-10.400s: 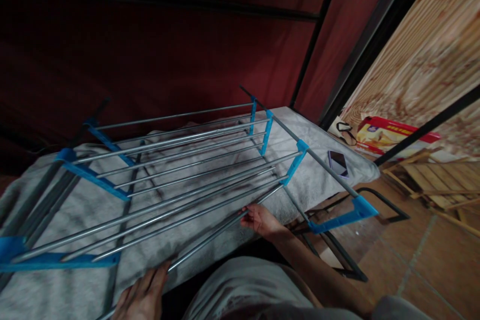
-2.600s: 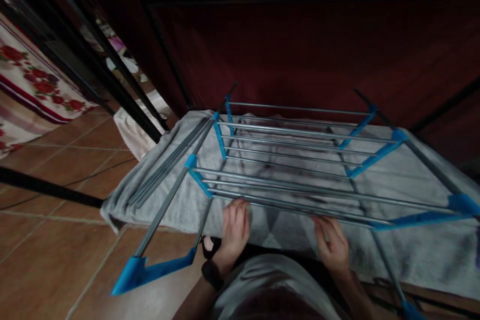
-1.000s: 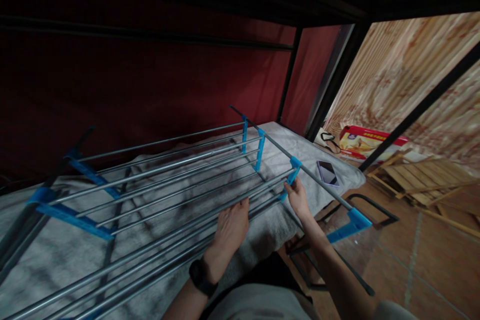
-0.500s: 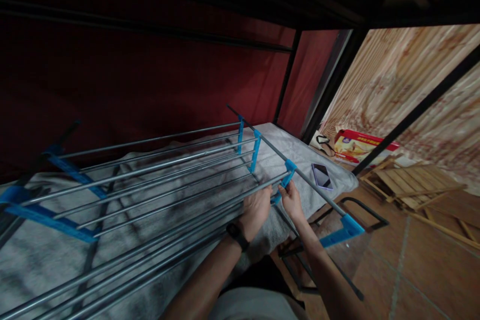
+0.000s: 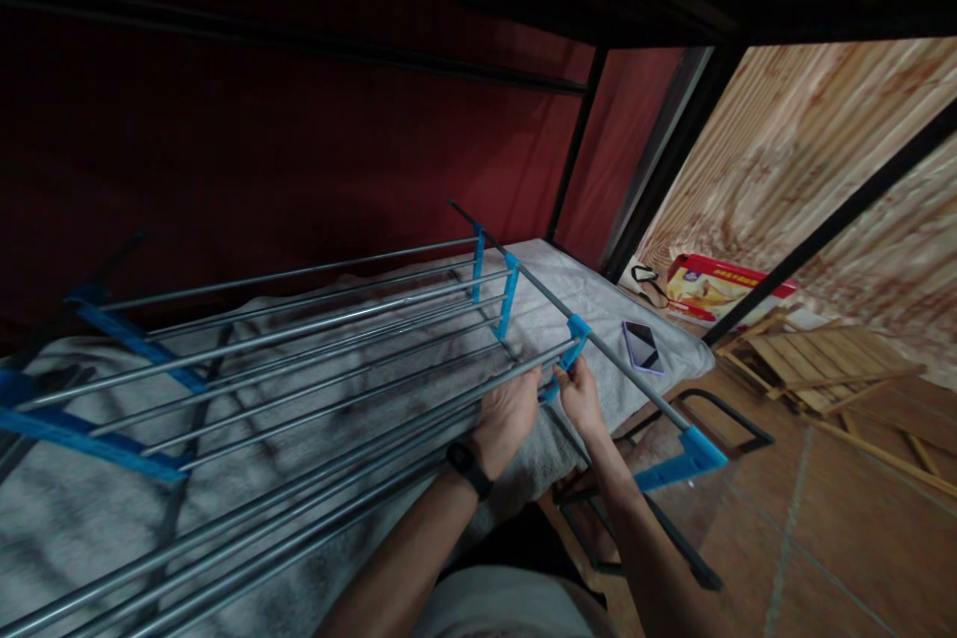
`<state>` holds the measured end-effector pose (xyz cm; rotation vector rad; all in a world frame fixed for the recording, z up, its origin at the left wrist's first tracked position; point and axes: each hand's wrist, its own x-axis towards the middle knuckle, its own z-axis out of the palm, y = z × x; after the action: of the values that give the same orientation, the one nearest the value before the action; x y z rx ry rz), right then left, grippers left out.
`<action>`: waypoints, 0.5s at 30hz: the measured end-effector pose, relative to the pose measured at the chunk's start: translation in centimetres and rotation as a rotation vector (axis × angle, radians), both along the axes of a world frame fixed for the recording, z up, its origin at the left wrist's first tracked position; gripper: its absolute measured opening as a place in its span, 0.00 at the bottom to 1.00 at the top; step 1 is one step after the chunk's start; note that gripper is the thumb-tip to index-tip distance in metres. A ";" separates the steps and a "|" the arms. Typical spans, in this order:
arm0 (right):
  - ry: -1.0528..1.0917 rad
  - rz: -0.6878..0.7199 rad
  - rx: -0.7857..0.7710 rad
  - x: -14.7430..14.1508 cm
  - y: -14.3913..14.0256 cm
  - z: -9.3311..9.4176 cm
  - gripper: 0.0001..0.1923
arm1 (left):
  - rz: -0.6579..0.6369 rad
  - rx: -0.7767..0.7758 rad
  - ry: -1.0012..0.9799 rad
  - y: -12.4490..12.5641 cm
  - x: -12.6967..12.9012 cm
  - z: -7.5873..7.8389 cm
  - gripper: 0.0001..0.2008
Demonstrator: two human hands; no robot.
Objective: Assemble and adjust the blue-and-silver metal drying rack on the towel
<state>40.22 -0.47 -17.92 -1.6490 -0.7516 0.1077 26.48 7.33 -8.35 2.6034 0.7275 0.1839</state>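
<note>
A drying rack with grey metal rods [image 5: 299,339] and blue plastic brackets lies on a grey blanket [image 5: 575,279]. My left hand [image 5: 509,411], below a dark wristband, is closed around the rod ends near one bracket. Close beside it, my right hand [image 5: 579,401] pinches that blue bracket [image 5: 574,344], which sits on a long grey pole [image 5: 632,369]. Part of the bracket's lower end is hidden by my fingers. Another blue bracket [image 5: 688,457] hangs at the pole's near end, with no rods in it.
A phone [image 5: 643,347] rests on the blanket to the right. Black frame posts [image 5: 665,159] rise around the bed. On the tiled floor are a folded wooden rack [image 5: 837,364], a red box [image 5: 725,284] and a black-framed chair [image 5: 737,419].
Both hands stay at the same bracket, with only a slight shift of the left hand to the left. The view has tilted slightly; the rack's far left end appears a little further left.
</note>
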 end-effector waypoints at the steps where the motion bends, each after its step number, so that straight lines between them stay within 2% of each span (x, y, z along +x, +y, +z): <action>1: 0.000 -0.006 0.002 0.0 0.0 0.0 0.16 | -0.004 0.005 0.003 0.0 0.0 -0.1 0.20; 11: 0.015 -0.014 0.019 0.1 0.3 -0.3 0.16 | -0.034 0.121 0.008 0.3 0.1 -0.5 0.21; 15: 0.002 -0.005 0.024 -0.1 0.4 0.0 0.15 | -0.043 0.195 -0.005 -0.3 1.0 -0.4 0.20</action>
<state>40.14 -0.03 -17.96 -1.6277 -0.7453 0.0963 27.47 7.00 -8.77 2.7995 0.6822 0.2607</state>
